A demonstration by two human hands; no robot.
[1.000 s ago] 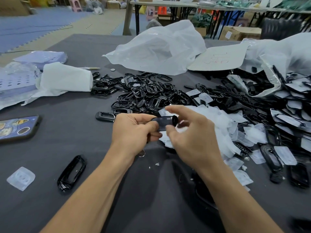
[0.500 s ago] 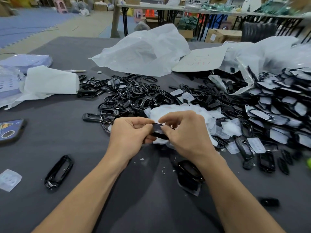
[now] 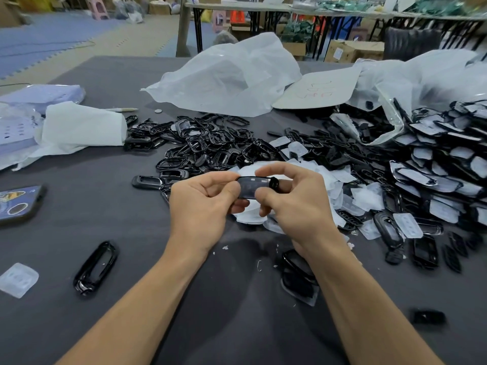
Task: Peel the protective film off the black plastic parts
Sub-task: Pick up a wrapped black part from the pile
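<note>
- Two hands clamp one black part, held up between them: the left hand pinches its left end, the right hand curls round the other end with the thumb on its face.
- Step in hand, likely: working a film edge loose; whether any has lifted cannot be told.
- Next calls for a nail under a corner, then a steady pull.
- Beneath lie peeled films; film-covered parts pile rightward on the table.
</note>
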